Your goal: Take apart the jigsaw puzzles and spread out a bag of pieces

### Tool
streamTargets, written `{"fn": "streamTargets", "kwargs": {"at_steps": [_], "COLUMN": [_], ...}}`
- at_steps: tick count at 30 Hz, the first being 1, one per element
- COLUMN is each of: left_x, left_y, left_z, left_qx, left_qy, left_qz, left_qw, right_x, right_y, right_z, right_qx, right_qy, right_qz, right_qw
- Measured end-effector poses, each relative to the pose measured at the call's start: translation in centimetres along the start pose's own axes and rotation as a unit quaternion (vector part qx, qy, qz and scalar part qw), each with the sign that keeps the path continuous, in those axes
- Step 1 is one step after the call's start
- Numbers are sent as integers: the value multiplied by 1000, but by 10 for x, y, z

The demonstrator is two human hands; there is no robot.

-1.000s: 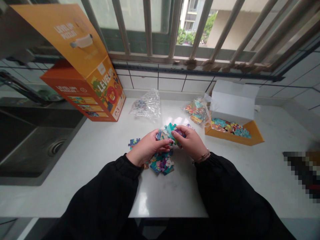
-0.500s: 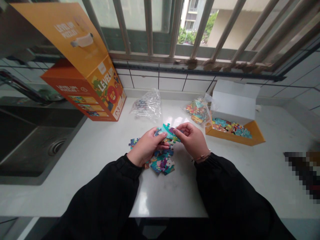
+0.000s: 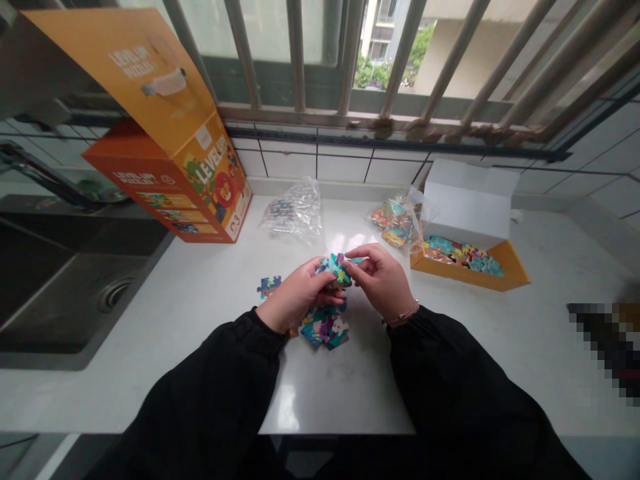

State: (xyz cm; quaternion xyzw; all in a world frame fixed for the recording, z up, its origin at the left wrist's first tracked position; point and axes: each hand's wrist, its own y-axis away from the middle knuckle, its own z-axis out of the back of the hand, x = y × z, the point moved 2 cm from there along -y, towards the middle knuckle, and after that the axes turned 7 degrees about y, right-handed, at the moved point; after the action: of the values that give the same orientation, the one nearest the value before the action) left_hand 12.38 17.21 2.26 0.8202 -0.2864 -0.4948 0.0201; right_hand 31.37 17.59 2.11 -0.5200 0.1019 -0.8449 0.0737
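Note:
My left hand [image 3: 303,291] is closed around a small stack of jigsaw puzzle pieces [image 3: 341,272], its thumb pressed on top. From the other side, the thumb and fingers of my right hand [image 3: 380,279] pinch a teal and purple puzzle piece [image 3: 339,259] at the top of that stack. Below my hands, several loose puzzle pieces [image 3: 324,329] in blue, purple and teal lie on the white counter [image 3: 350,393]. One dark blue piece [image 3: 271,285] shows just left of my left hand. My wrists and palms hide part of the pile.
An orange puzzle box [image 3: 200,180] stands open at the back left, beside a sink [image 3: 85,313]. Near the wall lie two clear bags of pieces, one bag [image 3: 295,212] left and another bag [image 3: 397,219] right. An open yellow box [image 3: 465,270] holds more pieces.
The teal and purple piece has turned and shifted slightly between my hands. My right fingers have changed their hold, and both hands stay over nearly the same spot.

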Motion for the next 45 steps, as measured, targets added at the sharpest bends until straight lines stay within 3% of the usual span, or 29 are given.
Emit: {"fn": "streamTargets", "kwargs": {"at_steps": [5,8,12,15,18,26,32,39,45], "left_x": [2,3,-1,-5,-5,0,2,2,1], "left_y": [0,-3,-7,-8,-8,-10,-11,-9,-9], "left_z": [-1,0,4,7,7,8,11,9,9], "left_qx": [18,-53,-141,-165,-166,-160,-154,-133,-133], "left_qy": [14,-29,6,22,23,8,9,13,11], "left_qz": [5,-28,-83,-92,-81,-62,-66,-52,-61], "left_qw": [1000,998,987,982,983,985,986,990,989], "right_x": [2,0,-11,-20,-24,-11,2,-4,-9], "right_y": [0,-2,-10,-12,-9,-3,-3,-7,-6], "right_z": [-1,9,37,47,45,38,39,48,52], "right_qx": [-2,19,0,67,129,188,141,105,61], "right_qy": [74,107,253,350,401,462,490,563,539], "right_qz": [53,65,-12,-46,-33,-9,-5,-59,-57], "right_qw": [996,992,967,933,906,867,860,818,838]}}
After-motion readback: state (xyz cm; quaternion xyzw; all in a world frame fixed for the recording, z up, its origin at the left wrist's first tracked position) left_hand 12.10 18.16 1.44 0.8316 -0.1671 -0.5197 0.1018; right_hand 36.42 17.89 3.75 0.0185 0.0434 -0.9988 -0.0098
